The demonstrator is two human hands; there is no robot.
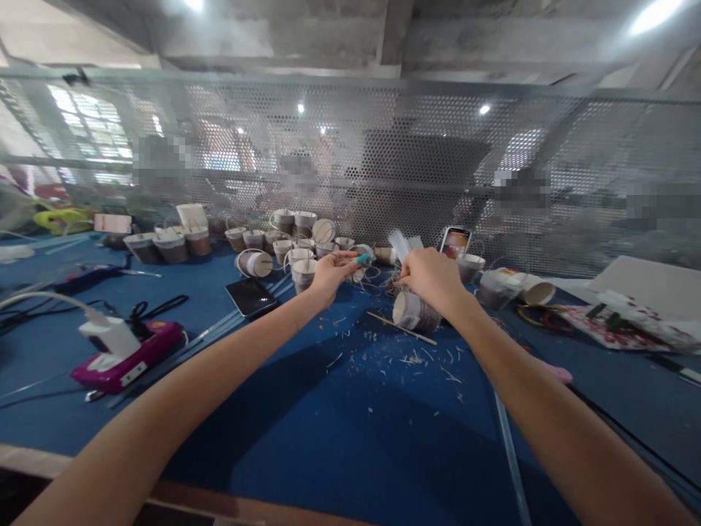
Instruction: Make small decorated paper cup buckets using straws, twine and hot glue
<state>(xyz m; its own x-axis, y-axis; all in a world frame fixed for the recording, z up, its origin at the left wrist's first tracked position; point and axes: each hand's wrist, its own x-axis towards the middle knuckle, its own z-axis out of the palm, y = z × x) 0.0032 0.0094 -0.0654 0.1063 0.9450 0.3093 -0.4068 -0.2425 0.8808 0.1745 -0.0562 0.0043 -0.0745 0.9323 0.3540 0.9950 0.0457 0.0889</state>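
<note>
My left hand [330,277] reaches out over the table, fingers pinched at a small teal object [363,259] whose kind I cannot make out. My right hand [434,276] is curled into a fist; what it grips is hidden. Just behind that fist stands some clear plastic wrapping [399,242]. Thin cords [377,276] lie tangled between my hands. Below the right hand a small woven basket [413,313] rests on its side, with a thin wooden stick [402,329] in front.
Several small handled baskets [301,256] cluster at the back; others [169,245] stand left. A dark phone [250,298] and a purple power strip [127,358] lie left. Trimmings [416,358] litter the blue tabletop [328,438]. A perforated metal screen [350,161] rises behind. A lit phone [456,241] leans there.
</note>
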